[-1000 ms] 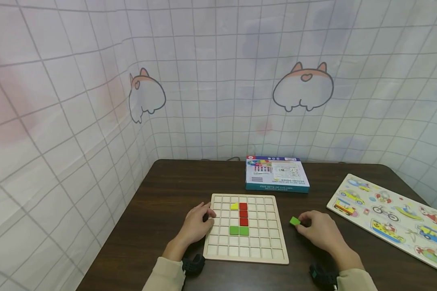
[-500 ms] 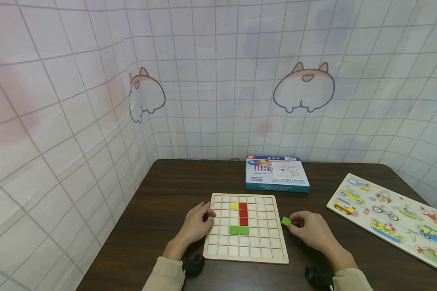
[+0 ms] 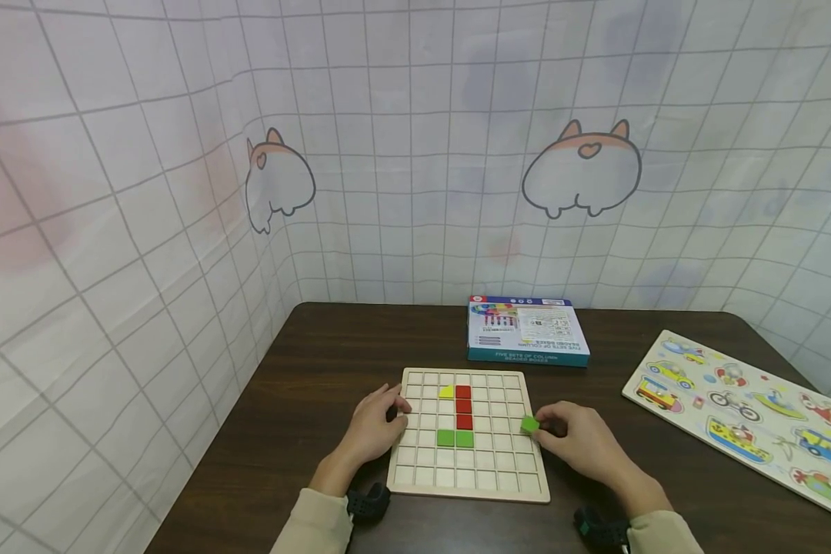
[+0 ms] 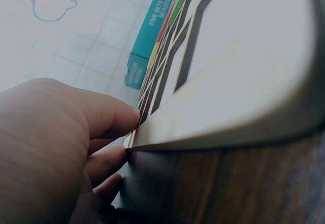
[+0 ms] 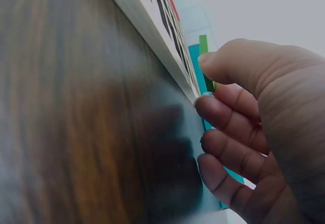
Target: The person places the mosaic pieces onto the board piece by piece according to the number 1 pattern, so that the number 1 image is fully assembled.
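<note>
A pale wooden grid board [image 3: 495, 478] lies on the table, with three red squares [image 3: 463, 406], two green squares [image 3: 455, 438] and a yellow triangle [image 3: 446, 392] set in its cells. At its left edge is my left hand [image 3: 375, 427]; in the left wrist view the thumb [image 4: 119, 117] lies over the rim and a fingertip meets the edge from the side. My right hand [image 3: 585, 438] pinches a green square tile [image 3: 529, 425] between thumb and fingers, over the board's right edge. The right wrist view shows the tile [image 5: 203, 46] edge-on, held above the rim.
Behind the board lies a flat teal and white box [image 3: 526, 331] printed with lettering. To the right rests a white picture puzzle board [image 3: 762, 431] with vehicles. A grid-patterned cloth wall [image 3: 415, 154] stands beyond the dark wooden table [image 3: 360, 338].
My right hand has moved left with the green tile, from the bare table beside the board to over its right edge. The left hand stays in place.
</note>
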A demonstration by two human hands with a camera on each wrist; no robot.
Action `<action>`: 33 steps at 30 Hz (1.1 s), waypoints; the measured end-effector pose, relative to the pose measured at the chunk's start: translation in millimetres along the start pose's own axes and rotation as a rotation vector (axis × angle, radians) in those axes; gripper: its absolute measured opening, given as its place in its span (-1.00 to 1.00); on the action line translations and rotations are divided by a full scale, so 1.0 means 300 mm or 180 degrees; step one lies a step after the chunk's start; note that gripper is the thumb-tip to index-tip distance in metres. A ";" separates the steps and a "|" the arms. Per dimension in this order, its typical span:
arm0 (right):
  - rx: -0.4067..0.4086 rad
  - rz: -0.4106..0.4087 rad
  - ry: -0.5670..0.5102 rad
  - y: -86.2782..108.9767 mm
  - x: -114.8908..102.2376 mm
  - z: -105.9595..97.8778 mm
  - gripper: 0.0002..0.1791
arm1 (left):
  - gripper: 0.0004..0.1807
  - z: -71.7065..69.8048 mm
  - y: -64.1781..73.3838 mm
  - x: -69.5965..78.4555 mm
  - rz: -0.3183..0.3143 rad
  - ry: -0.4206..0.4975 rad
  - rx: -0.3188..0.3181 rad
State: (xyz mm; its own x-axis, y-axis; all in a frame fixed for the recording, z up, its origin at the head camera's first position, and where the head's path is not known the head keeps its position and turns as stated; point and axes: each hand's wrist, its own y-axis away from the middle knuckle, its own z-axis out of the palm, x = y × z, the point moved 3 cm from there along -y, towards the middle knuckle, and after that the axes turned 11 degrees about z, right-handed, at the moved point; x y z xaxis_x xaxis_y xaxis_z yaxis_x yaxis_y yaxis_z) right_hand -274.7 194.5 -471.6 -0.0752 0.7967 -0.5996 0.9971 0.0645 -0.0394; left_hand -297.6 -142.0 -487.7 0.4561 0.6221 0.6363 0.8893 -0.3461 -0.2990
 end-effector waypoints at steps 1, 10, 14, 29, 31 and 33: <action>0.0002 -0.0020 -0.0018 0.002 -0.004 0.002 -0.81 | -0.91 0.000 0.000 0.000 0.0004 0.0005 0.0003; -0.0059 -0.0082 -0.0033 0.009 -0.034 0.016 -0.80 | -0.91 0.000 0.003 0.000 0.0006 0.0028 0.0020; -0.0036 -0.0069 -0.0027 0.009 -0.042 0.018 -0.80 | -0.92 -0.002 0.003 0.003 0.0000 0.0016 0.0028; -0.0177 -0.0261 -0.0082 0.024 -0.090 0.058 -0.86 | -0.92 0.001 0.000 0.004 -0.0013 0.0016 0.0020; -0.0196 -0.0276 -0.0076 0.024 -0.095 0.064 -0.85 | -0.91 0.001 0.000 0.003 -0.0014 0.0007 0.0022; -0.0193 -0.0298 -0.0075 0.026 -0.100 0.071 -0.85 | -0.91 0.000 0.000 0.003 -0.0019 0.0008 0.0017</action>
State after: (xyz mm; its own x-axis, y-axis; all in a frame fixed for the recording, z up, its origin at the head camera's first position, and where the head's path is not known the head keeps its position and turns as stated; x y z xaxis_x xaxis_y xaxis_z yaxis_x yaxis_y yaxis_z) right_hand -264.4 158.5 -471.0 -0.1670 0.7712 -0.6143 0.9834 0.1747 -0.0480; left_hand -297.1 -141.5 -487.1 0.4508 0.6223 0.6400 0.8921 -0.3387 -0.2991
